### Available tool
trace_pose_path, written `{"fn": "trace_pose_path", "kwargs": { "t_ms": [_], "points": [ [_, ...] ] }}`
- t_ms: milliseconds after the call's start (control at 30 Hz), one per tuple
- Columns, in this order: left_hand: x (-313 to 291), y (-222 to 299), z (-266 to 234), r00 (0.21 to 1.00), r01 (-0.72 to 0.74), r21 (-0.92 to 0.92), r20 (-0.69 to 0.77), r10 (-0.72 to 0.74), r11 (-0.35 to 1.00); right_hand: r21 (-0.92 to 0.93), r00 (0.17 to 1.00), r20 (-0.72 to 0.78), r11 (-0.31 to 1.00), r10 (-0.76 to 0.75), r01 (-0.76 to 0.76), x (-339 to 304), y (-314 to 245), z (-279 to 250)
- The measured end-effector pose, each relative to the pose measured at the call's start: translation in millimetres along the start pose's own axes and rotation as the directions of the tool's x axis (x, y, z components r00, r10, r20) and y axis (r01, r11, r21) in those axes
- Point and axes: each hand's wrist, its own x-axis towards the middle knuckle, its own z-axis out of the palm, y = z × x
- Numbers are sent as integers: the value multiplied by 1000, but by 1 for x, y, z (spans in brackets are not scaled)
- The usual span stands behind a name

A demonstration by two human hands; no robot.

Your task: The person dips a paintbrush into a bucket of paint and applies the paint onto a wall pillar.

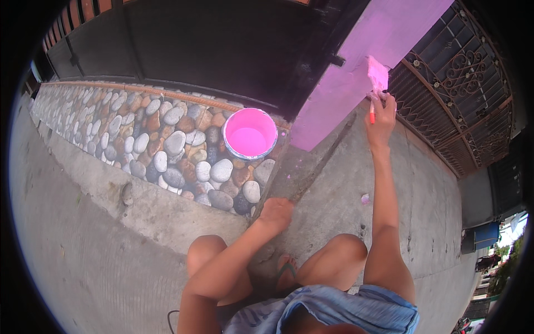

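1. At the bottom of the frame, the person squats in a blue shirt (334, 309), knees bent, with a green-strapped sandal (286, 269) showing between the legs.
2. In the lower centre, the left hand (276, 215) hangs in front of the knees with its fingers curled inward; it is blurred, so I cannot tell whether anything is in its grip.
3. Left of centre, a strip of grey, white and brown pebbles (174, 143) curves toward the upper left, edged by bare concrete (150, 214).
4. Near the middle, a round bucket (250, 118) stands at the strip's right end, with bright pink paint (248, 142) inside.
5. Right of centre, the right hand (381, 119) reaches upward, fingers closed narrowly around a paintbrush (377, 75). Its pink-laden bristles point up, and a red handle tip shows below the fingers.
6. Behind the bristles, a pink pillar (356, 69) slants to the upper right.
7. Farther back, a black gate (206, 47) fills the upper left and centre; a scrolled metal gate (459, 83) stands at upper right.
8. At the far right sits a blue container (486, 235).
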Motion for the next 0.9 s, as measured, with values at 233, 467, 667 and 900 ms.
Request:
{"fn": "trace_pose_path", "kwargs": {
  "t_ms": [233, 467, 667, 900],
  "points": [
    [2, -3, 4, 999, -17, 12, -37, 17, 1000, 60, 986, 163, 997, 32, -43, -8, 1, 10],
    [-4, -1, -4, 1000, 6, 12, 10, -6, 1000, 52, 984, -180, 998, -13, 22, 45, 14, -37],
    [5, -1, 1, 1000, 2, 57, 22, -3, 998, -71, 991, -90, 993, -100, 94, 50, 48, -14],
    [6, -3, -3, 999, 35, 68, 23, -37, 997, 187, 901, 432, 974, 34, -126, -8, 31, -23]
  ]
}}
